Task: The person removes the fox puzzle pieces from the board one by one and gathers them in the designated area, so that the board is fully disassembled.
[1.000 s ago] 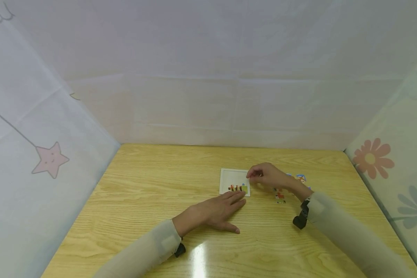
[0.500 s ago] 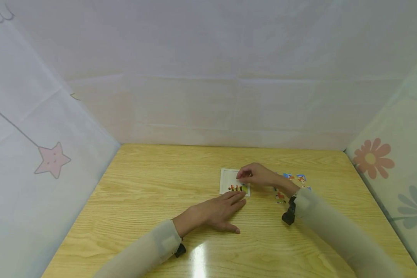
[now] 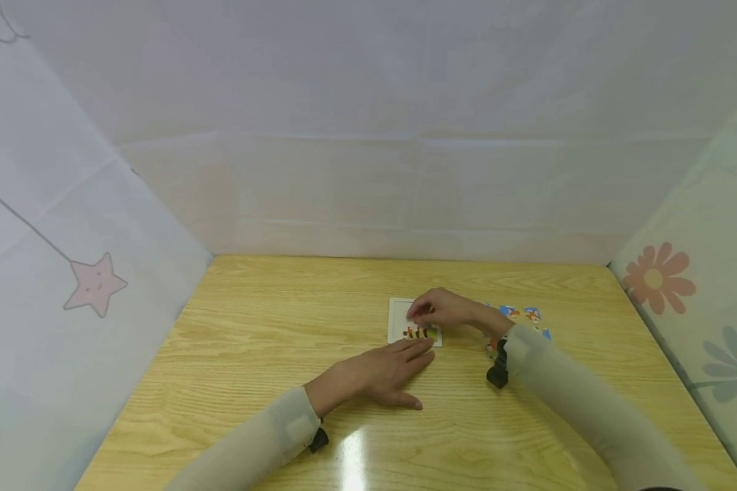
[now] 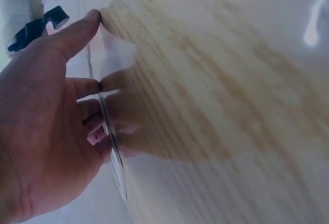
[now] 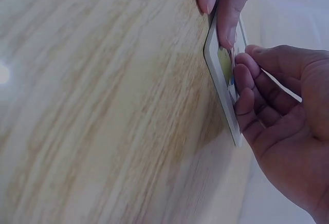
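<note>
A square white puzzle tray [image 3: 398, 315] lies on the table, with colourful puzzle pieces [image 3: 422, 333] filling part of its lower side. My left hand [image 3: 383, 374] rests flat, fingers spread, its fingertips on the tray's near edge; in the right wrist view the left fingers [image 5: 231, 16] press on the frame. My right hand [image 3: 445, 308] is over the tray's right part, thumb and fingers pinched together low over its inside. The puzzle piece in that pinch is almost wholly hidden by the fingers. In the right wrist view the curled right fingers [image 5: 247, 88] are right at the tray surface.
Several loose puzzle pieces [image 3: 532, 315] with blue and orange print lie to the right of the tray, partly behind the right forearm. The wooden table [image 3: 270, 314] is bounded by pale cloth walls [image 3: 319, 191] at the back and sides.
My right hand has moved left from the tray's right edge to over its inside, fingers still pinched. My left hand has stayed in place.
</note>
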The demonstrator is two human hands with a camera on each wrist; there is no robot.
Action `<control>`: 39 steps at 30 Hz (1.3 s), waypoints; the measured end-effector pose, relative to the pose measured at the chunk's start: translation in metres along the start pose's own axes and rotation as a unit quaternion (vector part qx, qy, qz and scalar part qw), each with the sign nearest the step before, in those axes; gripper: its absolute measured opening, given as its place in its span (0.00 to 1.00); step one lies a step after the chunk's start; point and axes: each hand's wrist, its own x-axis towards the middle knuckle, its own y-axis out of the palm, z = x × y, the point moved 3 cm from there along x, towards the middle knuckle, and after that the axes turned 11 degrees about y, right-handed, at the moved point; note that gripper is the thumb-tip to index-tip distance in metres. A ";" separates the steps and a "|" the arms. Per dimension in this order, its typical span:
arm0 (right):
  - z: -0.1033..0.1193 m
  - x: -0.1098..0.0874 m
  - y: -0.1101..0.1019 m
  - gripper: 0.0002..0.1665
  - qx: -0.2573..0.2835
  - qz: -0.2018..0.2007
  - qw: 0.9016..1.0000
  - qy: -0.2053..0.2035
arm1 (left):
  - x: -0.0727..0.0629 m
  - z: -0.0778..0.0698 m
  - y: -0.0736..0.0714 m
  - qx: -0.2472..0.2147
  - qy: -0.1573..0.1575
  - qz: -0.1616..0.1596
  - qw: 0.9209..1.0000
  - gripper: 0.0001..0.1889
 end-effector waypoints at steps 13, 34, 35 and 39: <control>-0.011 0.008 0.002 0.13 0.016 0.022 0.999 0.020 | -0.001 0.001 0.000 -0.008 -0.008 0.012 1.000 0.53; -0.008 0.007 0.009 0.11 0.041 0.039 0.998 0.012 | -0.004 0.002 0.005 -0.024 -0.005 0.008 1.000 0.54; -0.008 0.007 0.009 0.11 0.043 0.040 0.998 0.010 | -0.004 0.002 0.005 -0.022 -0.004 0.008 1.000 0.54; -0.007 0.007 0.009 0.10 0.048 0.044 0.998 0.014 | -0.004 0.003 0.005 -0.015 -0.003 0.009 1.000 0.55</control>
